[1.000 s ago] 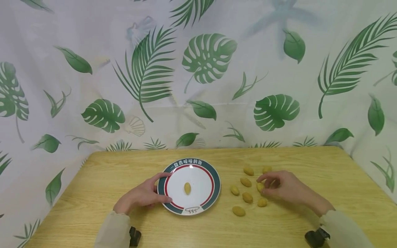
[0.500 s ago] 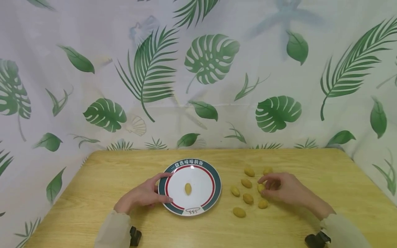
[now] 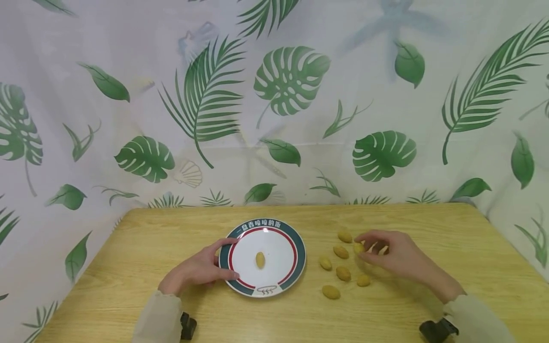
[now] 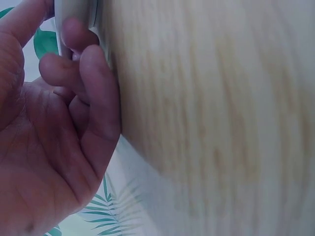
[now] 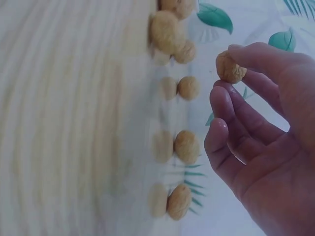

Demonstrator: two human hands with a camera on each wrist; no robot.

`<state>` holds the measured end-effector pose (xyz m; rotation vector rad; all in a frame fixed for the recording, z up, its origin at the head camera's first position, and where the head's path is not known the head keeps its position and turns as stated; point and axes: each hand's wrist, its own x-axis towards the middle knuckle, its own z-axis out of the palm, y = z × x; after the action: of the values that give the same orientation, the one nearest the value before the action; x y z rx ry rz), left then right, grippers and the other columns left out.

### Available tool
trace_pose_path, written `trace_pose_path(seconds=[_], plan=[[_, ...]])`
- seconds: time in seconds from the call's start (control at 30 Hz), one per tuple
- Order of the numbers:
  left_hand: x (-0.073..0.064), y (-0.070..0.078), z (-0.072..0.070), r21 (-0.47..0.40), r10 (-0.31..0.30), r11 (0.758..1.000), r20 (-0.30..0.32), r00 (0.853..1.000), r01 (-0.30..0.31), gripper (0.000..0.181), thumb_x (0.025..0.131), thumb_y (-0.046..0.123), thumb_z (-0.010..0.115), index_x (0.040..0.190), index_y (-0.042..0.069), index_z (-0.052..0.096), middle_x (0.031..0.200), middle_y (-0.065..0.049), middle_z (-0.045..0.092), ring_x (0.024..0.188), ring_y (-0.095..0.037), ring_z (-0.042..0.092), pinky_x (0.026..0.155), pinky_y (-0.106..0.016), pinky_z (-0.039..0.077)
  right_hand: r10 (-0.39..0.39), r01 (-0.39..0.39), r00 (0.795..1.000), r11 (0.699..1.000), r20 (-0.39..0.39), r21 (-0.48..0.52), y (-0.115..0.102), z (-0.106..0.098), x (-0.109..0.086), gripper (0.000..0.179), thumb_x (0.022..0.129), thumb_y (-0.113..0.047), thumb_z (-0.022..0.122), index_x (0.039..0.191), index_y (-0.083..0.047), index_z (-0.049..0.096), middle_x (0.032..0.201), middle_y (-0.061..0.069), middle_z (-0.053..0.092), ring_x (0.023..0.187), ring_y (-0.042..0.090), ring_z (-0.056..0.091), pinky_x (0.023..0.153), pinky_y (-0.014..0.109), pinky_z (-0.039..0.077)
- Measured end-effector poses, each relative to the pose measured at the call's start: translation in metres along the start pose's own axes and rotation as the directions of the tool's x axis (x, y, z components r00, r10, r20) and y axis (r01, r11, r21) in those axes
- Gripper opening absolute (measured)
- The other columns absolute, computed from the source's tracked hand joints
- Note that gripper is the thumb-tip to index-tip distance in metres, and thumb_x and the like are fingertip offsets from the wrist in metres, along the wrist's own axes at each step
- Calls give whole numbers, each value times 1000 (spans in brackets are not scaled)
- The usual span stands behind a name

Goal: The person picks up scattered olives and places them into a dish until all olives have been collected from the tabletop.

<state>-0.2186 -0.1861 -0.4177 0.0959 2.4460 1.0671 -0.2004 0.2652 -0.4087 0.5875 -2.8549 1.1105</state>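
A round white plate (image 3: pixel 279 247) with a dark green rim and red ring lies on the table. My left hand (image 3: pixel 199 269) grips its left rim, thumb over the front and index finger at the back; in the left wrist view the other fingers (image 4: pixel 101 93) curl beside the rim. One small yellow oval piece (image 3: pixel 260 260) lies in the plate. To the right, my right hand (image 3: pixel 396 252) pinches a like wrinkled yellow-brown piece (image 5: pixel 230 68) between thumb and fingertips, raised off the table. What kind of thing these pieces are, I cannot tell.
Several more yellow oval pieces (image 3: pixel 343 273) lie loose on the wooden table (image 3: pixel 171 224), between the plate and my right hand. A leaf-printed cloth (image 3: pixel 300 157) hangs behind the table's back edge. Black wrist straps (image 3: pixel 438 329) sit at both sleeves.
My right hand has lifted slightly up and away from the table with the piece it pinches. It now covers the far-right piece. The left hand and plate stay put.
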Motion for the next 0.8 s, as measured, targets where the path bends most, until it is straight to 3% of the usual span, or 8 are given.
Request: trace_pose_path(seconds=[0.33,0.57,0.8], plan=[[0,0,0,0,-7,1000,0,1000,7,85,82,34,85,154,33,40,109,-8,62,69,-21,55,61,-29,44,-93,94,994,995,-55,17,-14,6,4,24,92,-21,78,115,-18,75,96,-4,72,77,-1,63,63,25,52],[-1,1,-1,-5,-5,1000,4,1000,5,84,83,33,85,154,32,40,107,-8,63,73,-20,56,63,-29,45,-103,105,994,993,-45,50,-24,12,11,25,92,-19,78,116,-12,74,95,-2,73,77,0,63,65,24,53],[-1,1,-2,-2,-4,1000,0,1000,4,85,82,33,85,154,32,40,109,-9,62,73,-21,57,63,-29,46,-93,95,995,993,-28,74,-33,23,20,23,90,-20,79,113,-15,75,95,-3,74,77,1,63,68,24,54]])
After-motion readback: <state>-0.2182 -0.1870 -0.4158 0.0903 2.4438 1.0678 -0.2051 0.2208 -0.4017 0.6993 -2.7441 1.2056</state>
